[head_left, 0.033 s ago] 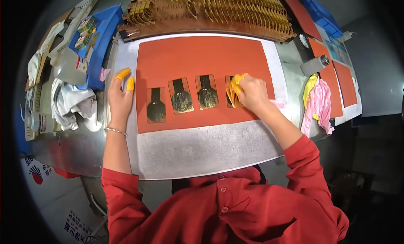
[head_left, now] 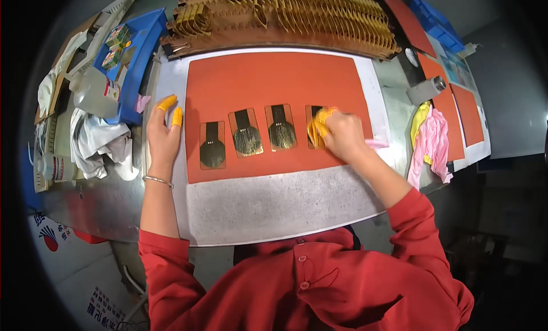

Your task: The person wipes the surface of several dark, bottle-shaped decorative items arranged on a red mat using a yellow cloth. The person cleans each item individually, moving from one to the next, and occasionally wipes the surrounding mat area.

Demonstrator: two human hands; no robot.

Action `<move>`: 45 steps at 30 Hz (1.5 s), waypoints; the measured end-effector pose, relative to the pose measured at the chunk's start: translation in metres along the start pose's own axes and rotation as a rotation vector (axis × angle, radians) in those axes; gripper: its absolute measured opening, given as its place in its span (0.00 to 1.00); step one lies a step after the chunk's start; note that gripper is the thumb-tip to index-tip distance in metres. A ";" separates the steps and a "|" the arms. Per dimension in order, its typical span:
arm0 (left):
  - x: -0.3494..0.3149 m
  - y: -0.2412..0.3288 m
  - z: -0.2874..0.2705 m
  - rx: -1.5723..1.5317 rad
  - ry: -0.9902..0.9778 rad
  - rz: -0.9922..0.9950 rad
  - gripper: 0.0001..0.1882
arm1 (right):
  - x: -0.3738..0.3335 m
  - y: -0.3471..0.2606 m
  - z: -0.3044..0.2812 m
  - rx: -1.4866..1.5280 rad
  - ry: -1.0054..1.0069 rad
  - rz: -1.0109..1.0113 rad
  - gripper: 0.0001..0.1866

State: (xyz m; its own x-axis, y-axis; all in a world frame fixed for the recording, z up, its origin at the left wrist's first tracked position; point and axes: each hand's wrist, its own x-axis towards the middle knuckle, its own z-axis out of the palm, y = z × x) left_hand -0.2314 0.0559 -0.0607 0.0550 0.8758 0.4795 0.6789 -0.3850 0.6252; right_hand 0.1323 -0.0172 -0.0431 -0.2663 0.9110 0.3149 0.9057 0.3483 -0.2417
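Note:
Four thin copper-coloured cards with black, round-ended patterns lie in a row on an orange mat (head_left: 274, 74): a left card (head_left: 213, 148), a second card (head_left: 246, 134), a third card (head_left: 281, 128) and a right card (head_left: 310, 138). My right hand (head_left: 342, 134), with yellow finger covers, is pinched over the right card and hides much of it. Yellow-gold edges show under its fingertips; whether they belong to a held piece is unclear. My left hand (head_left: 164, 134) rests at the mat's left edge, yellow-covered thumb and forefinger apart, holding nothing.
Behind the mat stands a slotted rack (head_left: 274, 37) filled with curved golden sheets. To the left are a blue tray (head_left: 134, 74), a plastic jug (head_left: 94, 94) and a white cloth (head_left: 103, 142). A pink cloth (head_left: 432, 139) and a grey bottle (head_left: 427, 90) are at the right.
My right hand has shifted slightly over the right card, its fingers lower and closer to it. The left hand stays where it was.

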 end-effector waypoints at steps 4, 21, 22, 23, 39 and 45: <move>0.001 0.006 0.001 0.031 -0.014 -0.005 0.13 | -0.003 0.003 -0.002 -0.033 -0.016 -0.012 0.02; 0.000 -0.002 0.000 0.019 -0.021 0.034 0.13 | -0.023 -0.011 -0.018 0.053 -0.087 -0.057 0.03; 0.001 0.004 0.002 0.032 -0.019 0.008 0.13 | -0.024 -0.009 -0.016 0.038 -0.080 -0.056 0.03; 0.002 0.006 0.003 0.014 -0.025 0.000 0.13 | -0.023 -0.004 -0.013 0.022 -0.073 -0.055 0.02; 0.000 0.000 0.003 0.005 -0.023 0.006 0.14 | -0.028 -0.009 -0.012 0.026 -0.064 -0.082 0.04; 0.000 0.003 -0.001 0.006 -0.004 -0.002 0.14 | -0.026 -0.016 -0.021 0.061 -0.090 -0.099 0.03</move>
State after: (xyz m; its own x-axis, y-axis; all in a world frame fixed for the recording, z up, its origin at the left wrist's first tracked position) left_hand -0.2298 0.0542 -0.0586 0.0561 0.8778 0.4758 0.6835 -0.3812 0.6225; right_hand 0.1315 -0.0514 -0.0283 -0.3845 0.8865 0.2574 0.8524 0.4480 -0.2696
